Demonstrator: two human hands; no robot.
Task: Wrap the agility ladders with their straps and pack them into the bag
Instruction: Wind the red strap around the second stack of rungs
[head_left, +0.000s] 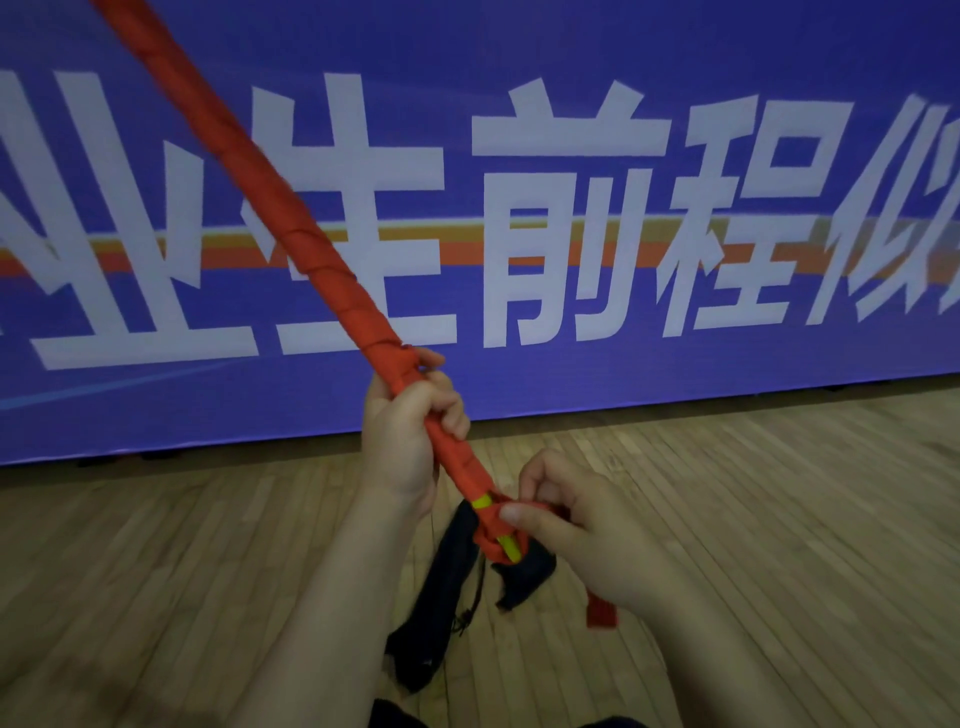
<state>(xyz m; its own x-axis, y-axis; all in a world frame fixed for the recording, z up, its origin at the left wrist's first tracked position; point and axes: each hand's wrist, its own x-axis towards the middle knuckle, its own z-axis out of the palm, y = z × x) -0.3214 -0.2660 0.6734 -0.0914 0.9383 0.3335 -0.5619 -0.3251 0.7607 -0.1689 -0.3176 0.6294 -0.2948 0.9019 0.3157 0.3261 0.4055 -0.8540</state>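
The agility ladder (322, 249) was gathered into one long bundle, spiral-bound in its red strap (601, 614), slanting from the upper left down to the middle of the view, clear of the floor (156, 571). The left hand (405, 431) was curled round the bundle partway up. The right hand (587, 530) pinched the strap between thumb and fingers at the lower end, where yellow rungs (482, 503) peeped out; a loose tail of strap hung below the wrist.

The bundle looked stiff along its length and light, judging by the one-handed hold, while the webbing seemed soft and likely to slacken if let go. The best hold was probably the wrapped middle, with tension kept at the strap end.

A black bag (441, 597) lay crumpled on the floor just beneath the lower end. A blue banner (675, 104) stood close behind, so the far tip had little room forward; open wooden floor lay to either side
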